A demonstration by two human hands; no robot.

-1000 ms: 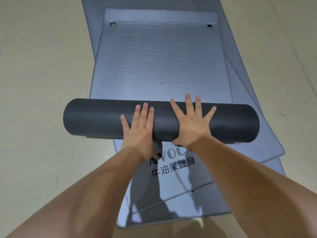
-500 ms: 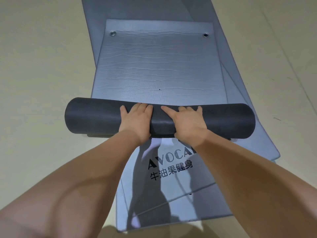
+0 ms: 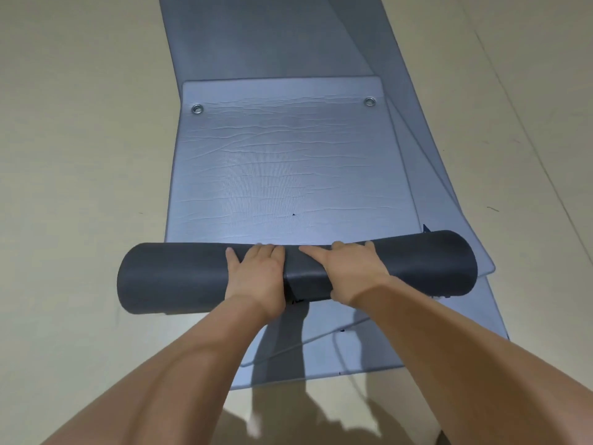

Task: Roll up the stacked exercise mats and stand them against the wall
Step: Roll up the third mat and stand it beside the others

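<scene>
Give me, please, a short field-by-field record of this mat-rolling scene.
mat roll: dark, lying crosswise on the stack, partly rolled
left hand: fingers curled over the roll's top
right hand: likewise, beside the left
unrolled part: flat, creased, two eyelets at far end
lower mats: skewed beneath, extending farther
floor: beige

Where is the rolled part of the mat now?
Head view, centre: the dark roll lies crosswise on the stacked mats, gripped by left hand and right hand, left end over the floor.
</scene>
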